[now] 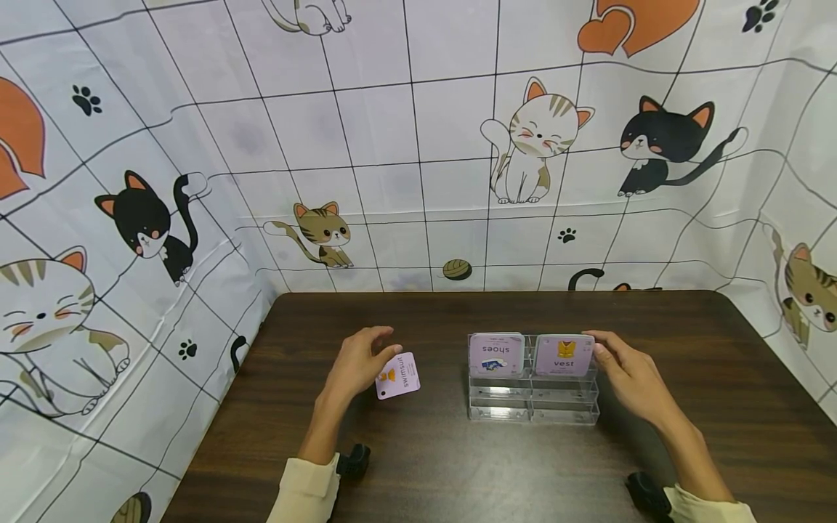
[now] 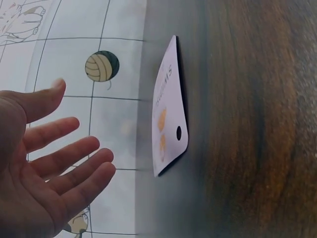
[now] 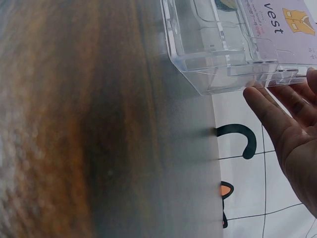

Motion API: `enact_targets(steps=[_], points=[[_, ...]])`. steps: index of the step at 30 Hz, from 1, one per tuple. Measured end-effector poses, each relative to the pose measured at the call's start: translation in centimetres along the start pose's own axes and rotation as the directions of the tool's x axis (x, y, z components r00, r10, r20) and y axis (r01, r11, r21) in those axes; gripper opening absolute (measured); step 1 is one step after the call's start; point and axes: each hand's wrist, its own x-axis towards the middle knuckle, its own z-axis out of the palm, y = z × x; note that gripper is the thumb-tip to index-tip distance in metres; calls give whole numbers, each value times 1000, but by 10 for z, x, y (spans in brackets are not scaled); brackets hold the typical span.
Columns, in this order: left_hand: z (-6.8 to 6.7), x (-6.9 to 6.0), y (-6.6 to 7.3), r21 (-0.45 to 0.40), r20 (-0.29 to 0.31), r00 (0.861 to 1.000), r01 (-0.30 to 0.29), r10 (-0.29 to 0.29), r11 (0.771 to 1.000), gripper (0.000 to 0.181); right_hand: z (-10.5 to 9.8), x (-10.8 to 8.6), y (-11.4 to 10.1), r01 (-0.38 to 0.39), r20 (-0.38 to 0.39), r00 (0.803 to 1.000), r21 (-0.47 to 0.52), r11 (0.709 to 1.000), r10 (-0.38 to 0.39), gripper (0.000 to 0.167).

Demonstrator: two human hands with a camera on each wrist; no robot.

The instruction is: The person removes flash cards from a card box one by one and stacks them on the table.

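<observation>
White grid-lined cloth [image 1: 382, 131] printed with cartoon cats is hanging behind and beside a dark brown wooden table [image 1: 458, 472]. On the table, nearer the far left corner than the other cards, a swimsuit card [image 1: 404, 376] is lying face up, its orange picture and word turned askew and its punched hole pointing toward the person. The left hand [image 1: 362, 361] is hovering just beside this card; the left wrist view is showing relaxed fingers spread apart, holding nothing. Near the far edge, slightly right of the table's middle, a clear tiered rack [image 1: 562, 416] is standing. Its rear row is holding two cards: a shoes card [image 1: 497, 355] on the left, reading upside down, and a vest card [image 1: 564, 356] on the right, reading upright. The right hand [image 1: 631, 374] is touching the rack's right end, beside the vest card's edge, with its visible fingers extending fairly straight; whether thumb and fingers are pinching anything, cannot tell. Pale yellow sleeves [image 1: 304, 490] are covering both forearms, and black bands [image 1: 353, 463] are circling the wrists.
</observation>
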Motion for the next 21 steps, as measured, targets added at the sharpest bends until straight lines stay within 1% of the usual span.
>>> enact_targets(steps=[5, 11, 18, 21], points=[[0, -1, 2, -22, 27, 999, -23, 24, 999, 56, 1, 0, 0, 2, 3, 1000, -2, 1000, -2, 33], [-1, -1, 6, -27, 39, 998, -49, 50, 998, 60, 0, 1, 1, 7, -1, 1000, 1, 1000, -7, 33], [-2, -4, 13, -34, 14, 996, -84, 85, 996, 58, 0, 0, 3, 10, -1, 1000, -2, 1000, -10, 32], [-2, -5, 16, -46, 10, 996, -87, 88, 995, 57, 0, 0, 3, 12, 1, 1000, 0, 1000, -12, 33]])
